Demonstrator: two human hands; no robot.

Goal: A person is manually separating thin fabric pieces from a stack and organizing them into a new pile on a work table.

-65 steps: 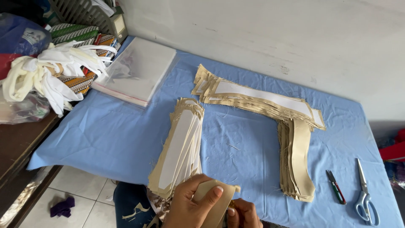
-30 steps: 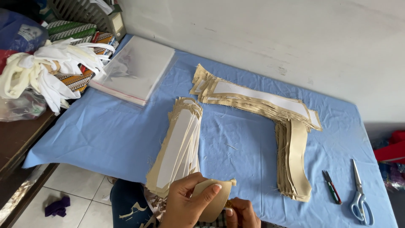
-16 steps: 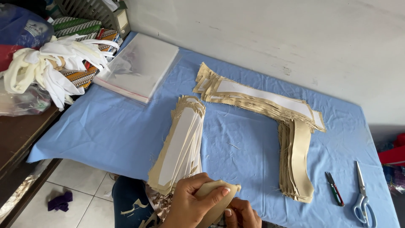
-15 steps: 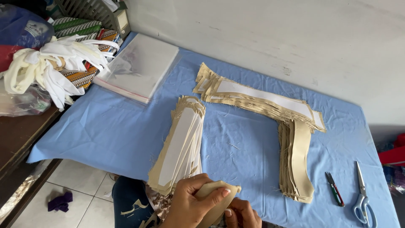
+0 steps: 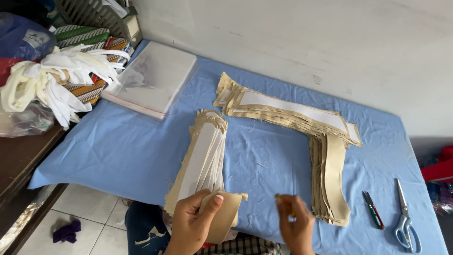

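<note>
The left hand (image 5: 191, 226) closes its grip on a tan fabric piece (image 5: 222, 217) at the near edge of the table, thumb pressed flat on its face. The piece is a long strip; its long axis runs from near to far, tilting slightly right, with the upper end pointing toward the wall. The right hand (image 5: 296, 226), just to the right and apart from the piece, pinches its fingertips together on something small and yellowish, too tiny to identify.

Just beyond the left hand lies a fanned stack of strips (image 5: 202, 158), tan with white faces, its long axis also running near to far. Farther right, a second pile of tan pieces (image 5: 288, 111) lies across the table from left to right, then meets a third pile (image 5: 330, 177) running toward the near edge, the two together forming an L shape.

All rest on a table covered by a blue cloth (image 5: 113, 146). Near the right edge lie small thread snips (image 5: 373, 210) and scissors with pale handles (image 5: 406, 217). At the far left sits a stack of clear plastic bags (image 5: 153, 80), beside a heap of white fabric strips (image 5: 56, 75).
</note>
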